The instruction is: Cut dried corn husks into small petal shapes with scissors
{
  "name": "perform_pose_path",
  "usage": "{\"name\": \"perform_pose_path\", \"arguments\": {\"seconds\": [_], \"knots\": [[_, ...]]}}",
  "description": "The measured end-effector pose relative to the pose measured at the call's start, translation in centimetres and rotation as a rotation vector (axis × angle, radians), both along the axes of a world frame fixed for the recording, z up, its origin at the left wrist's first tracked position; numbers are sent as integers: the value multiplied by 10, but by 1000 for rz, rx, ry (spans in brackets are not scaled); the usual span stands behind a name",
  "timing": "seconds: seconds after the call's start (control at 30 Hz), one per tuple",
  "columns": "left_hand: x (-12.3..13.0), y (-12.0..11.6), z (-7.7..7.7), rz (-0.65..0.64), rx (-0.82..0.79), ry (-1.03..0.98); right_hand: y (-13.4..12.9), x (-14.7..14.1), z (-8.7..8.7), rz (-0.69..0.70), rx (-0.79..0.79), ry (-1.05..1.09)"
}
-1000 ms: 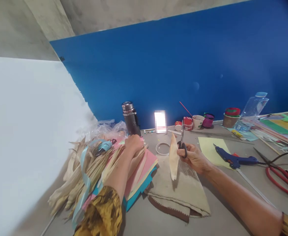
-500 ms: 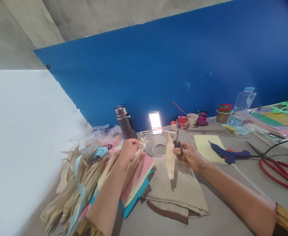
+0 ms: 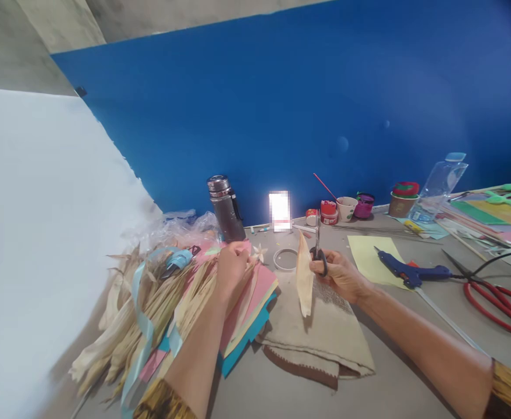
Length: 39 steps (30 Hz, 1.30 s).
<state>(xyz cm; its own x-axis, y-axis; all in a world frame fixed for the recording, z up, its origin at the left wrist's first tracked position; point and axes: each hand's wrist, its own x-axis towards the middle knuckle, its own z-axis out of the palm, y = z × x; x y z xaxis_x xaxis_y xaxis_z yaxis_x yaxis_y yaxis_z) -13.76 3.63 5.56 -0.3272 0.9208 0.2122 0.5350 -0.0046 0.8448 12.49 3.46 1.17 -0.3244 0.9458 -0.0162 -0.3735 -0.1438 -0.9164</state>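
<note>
My right hand [image 3: 340, 274] is closed round small black-handled scissors [image 3: 319, 259], their blades pointing up. The same hand pinches a pale dried corn husk [image 3: 305, 282], which hangs upright over a folded beige cloth [image 3: 320, 343]. My left hand [image 3: 234, 266] is closed, fingertips together, over the husk strips and coloured paper [image 3: 247, 314] on the left; what it holds, if anything, is hidden. A small pale husk flower [image 3: 259, 252] lies just beyond its fingers. A roll of tape [image 3: 285, 259] lies flat between the hands.
Bundled dried husks [image 3: 120, 331] with a light blue ribbon [image 3: 141, 314] lie at left. A dark thermos [image 3: 226, 209] stands behind. At right are a blue glue gun [image 3: 412, 269], large red-handled scissors [image 3: 495, 299], paint pots [image 3: 329, 213] and a clear bottle [image 3: 437, 189].
The view has shifted slightly, so the table things sit a little higher and further right. Both hands keep nearly the same poses, and the right still holds the scissors and husk.
</note>
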Motion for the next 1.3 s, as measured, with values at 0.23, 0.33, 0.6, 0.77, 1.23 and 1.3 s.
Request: {"name": "perform_pose_path", "arguments": {"seconds": [0.23,0.33,0.6,0.77,1.23,1.3], "knots": [[40,-42,21,-177,9,-148,-2,-1,2,-13,-1,-3],[70,-56,11,-371,-109,-263,-3,-2,3,-26,3,14],[89,-56,-20,-499,-234,-579,-7,-5,8,-26,51,-15],[80,-54,-17,-461,-134,-642,-9,-5,10,-12,83,-87],[75,-57,-13,-429,16,-749,-15,-5,4,179,282,-283],[75,-57,-12,-430,8,-753,-16,-5,4,176,302,-284]]}}
